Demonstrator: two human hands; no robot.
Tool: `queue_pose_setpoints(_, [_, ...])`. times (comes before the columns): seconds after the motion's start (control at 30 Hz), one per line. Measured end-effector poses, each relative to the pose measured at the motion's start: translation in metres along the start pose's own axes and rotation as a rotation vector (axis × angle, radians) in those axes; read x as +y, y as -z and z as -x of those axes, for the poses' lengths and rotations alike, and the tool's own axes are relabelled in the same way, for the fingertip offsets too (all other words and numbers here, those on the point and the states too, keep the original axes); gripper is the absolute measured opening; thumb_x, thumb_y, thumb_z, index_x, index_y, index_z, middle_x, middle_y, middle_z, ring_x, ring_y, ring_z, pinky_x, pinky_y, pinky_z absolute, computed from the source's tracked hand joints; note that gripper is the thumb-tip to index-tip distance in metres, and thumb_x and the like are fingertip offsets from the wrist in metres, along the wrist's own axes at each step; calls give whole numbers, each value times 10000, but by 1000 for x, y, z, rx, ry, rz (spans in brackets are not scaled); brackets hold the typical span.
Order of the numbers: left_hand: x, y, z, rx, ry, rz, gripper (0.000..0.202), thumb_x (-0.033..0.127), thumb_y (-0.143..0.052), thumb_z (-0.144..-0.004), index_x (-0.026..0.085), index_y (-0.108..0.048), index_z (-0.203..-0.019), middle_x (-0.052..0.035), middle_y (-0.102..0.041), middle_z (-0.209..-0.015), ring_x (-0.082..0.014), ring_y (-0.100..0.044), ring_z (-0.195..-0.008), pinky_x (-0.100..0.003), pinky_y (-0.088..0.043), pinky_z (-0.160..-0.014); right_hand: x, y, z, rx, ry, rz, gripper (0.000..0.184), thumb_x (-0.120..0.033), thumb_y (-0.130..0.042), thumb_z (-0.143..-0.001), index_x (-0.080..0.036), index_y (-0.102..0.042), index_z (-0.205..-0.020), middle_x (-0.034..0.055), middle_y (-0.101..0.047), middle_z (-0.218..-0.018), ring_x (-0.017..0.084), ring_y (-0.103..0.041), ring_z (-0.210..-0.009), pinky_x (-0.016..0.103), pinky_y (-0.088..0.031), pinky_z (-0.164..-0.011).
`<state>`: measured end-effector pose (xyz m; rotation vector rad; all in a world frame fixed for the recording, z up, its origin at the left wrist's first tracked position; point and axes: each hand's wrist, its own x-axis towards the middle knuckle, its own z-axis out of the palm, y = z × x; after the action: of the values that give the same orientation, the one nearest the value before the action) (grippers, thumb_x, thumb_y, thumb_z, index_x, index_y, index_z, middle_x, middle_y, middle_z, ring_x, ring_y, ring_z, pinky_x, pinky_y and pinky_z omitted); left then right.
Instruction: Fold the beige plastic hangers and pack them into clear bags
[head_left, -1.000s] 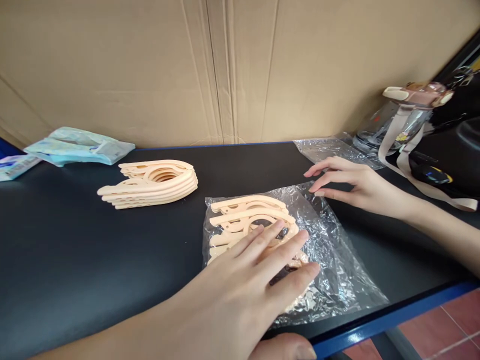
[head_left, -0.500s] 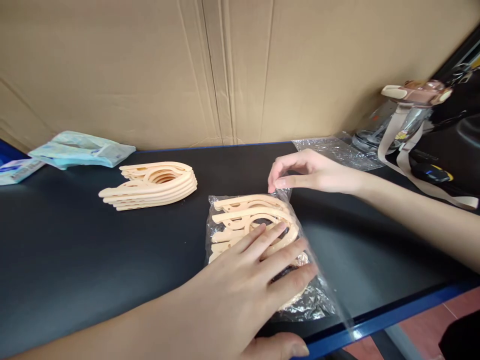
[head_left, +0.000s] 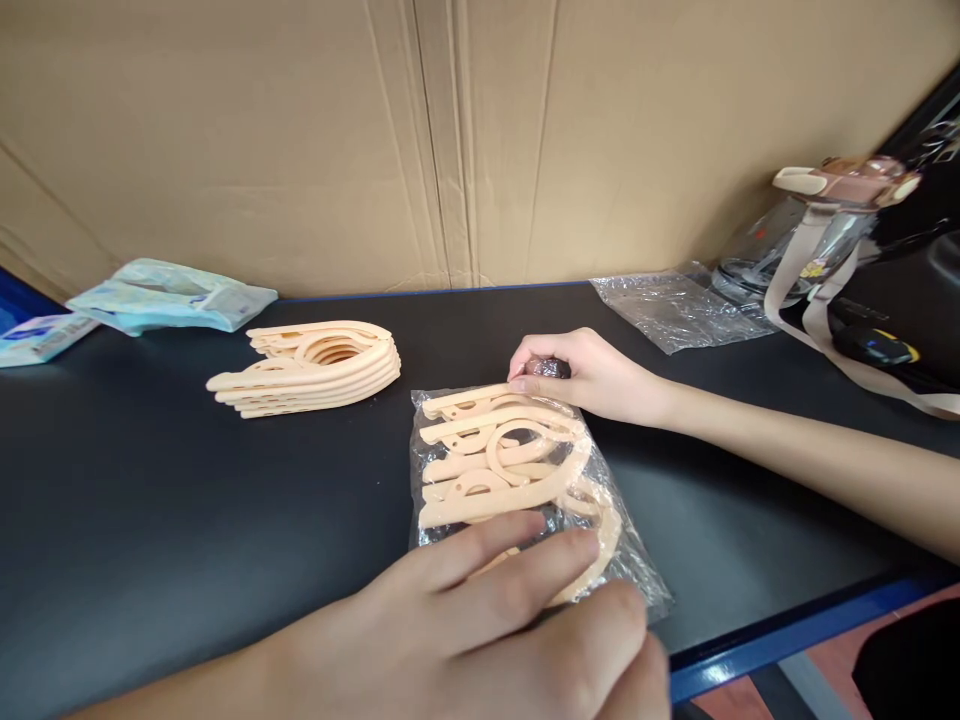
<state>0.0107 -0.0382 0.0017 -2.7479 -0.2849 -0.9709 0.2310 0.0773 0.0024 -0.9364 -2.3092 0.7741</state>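
Observation:
A clear plastic bag (head_left: pixel 637 580) holding several peach folding hangers (head_left: pixel 495 455) lies near the front edge of the black table (head_left: pixel 150 520). My left hand (head_left: pixel 487 630) rests on the bag's near end, fingers together and pressing it flat. My right hand (head_left: pixel 585 375) is at the bag's far top edge, fingers curled and pinching the folded plastic flap there. A loose stack of the same peach hangers (head_left: pixel 315 368) sits to the left, apart from both hands.
Pale blue packets (head_left: pixel 172 295) lie at the back left. An empty clear bag (head_left: pixel 675 305) lies at the back right beside a clear water bottle with a beige strap (head_left: pixel 817 230) and a dark bag (head_left: pixel 900 330). Cardboard lines the back wall.
My right hand pulled the loose plastic flap from the right over to the bag's far edge and closed on it. My left hand slid back toward me along the bag.

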Motion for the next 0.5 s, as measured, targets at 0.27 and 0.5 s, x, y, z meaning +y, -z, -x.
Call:
queue_pose_setpoints(0.27, [2, -5, -5, -168, 0, -99, 218, 189, -534, -985, 165, -737, -1063, -26, -734, -1215, -211, -611, -1234, -344, -420, -1151, 2, -8, -1, 64, -1, 73, 164, -329, -604, -927, -179, -648, -877, -46, -569, -676, 93, -485, -591, 237, -379, -594])
queue_pose_setpoints(0.5, [2, -6, 1, -140, 15, -44, 269, 98, -464, -977, 131, -726, -1027, -55, -768, -1124, -197, -703, -1098, -347, -465, -1125, 7, -12, -1, 209, 75, 142, 219, -285, -688, -851, -213, -490, -913, -32, -545, -807, 117, -499, -678, 257, -412, -645])
